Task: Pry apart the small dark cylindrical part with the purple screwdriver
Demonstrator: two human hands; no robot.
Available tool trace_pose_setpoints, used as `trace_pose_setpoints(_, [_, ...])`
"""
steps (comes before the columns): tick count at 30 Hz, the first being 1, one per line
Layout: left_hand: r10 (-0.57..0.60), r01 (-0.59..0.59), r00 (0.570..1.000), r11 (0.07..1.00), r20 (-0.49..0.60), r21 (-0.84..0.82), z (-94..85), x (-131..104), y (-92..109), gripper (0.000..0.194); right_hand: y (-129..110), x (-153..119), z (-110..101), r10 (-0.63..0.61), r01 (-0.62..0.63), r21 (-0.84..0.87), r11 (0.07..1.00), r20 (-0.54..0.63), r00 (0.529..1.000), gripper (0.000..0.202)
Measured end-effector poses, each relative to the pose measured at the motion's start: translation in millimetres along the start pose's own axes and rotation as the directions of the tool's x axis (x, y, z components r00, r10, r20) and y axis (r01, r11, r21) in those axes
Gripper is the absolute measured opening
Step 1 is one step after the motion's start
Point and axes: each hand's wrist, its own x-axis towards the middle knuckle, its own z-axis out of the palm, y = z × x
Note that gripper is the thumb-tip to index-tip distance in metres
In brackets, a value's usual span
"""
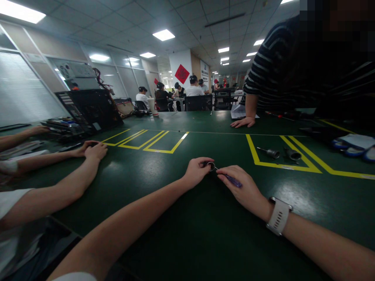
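My left hand [200, 170] is closed around a small round metal part with a hollow, ring-like opening [211, 166], just above the green table. In my right hand [240, 186] is a screwdriver with a purple translucent handle [233, 180]. Its thin shaft points left and reaches the ring's edge; whether the tip touches inside is too small to tell. To the right, inside a yellow-taped area, lie a grey metal cup-shaped piece with a shaft [268, 152] and a second dark cup-shaped piece [292, 153].
Yellow tape [158, 150] marks rectangles on the green table [164, 187]. A neighbour's hands [96, 150] rest at left, near an opened black computer case [90, 109]. Opposite, a person in a striped shirt leans a hand [243, 122] on the table. Blue-and-white gloves [354, 145] lie far right.
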Motion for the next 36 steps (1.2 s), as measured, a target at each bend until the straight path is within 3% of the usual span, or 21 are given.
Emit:
trace_pose_setpoints(16, [0.001,-0.001,1.000,0.999,-0.011,0.045,-1.1,-1.6,3.3,0.026,-9.1,-1.0,-3.1,-0.076,0.079,-0.187,0.979,0.023,0.997,0.021])
trace_pose_setpoints(29, [-0.048,0.048,0.998,0.999,-0.031,-0.013,0.2,-1.0,3.7,0.026,-7.2,-0.4,-2.5,-0.065,0.068,-0.147,0.987,0.029,0.997,0.022])
trace_pose_setpoints(36, [-0.035,0.035,0.999,0.999,-0.020,0.000,-0.7,-2.8,5.2,0.025,-0.1,0.5,-0.6,0.045,-0.045,0.045,0.998,-0.002,0.999,0.021])
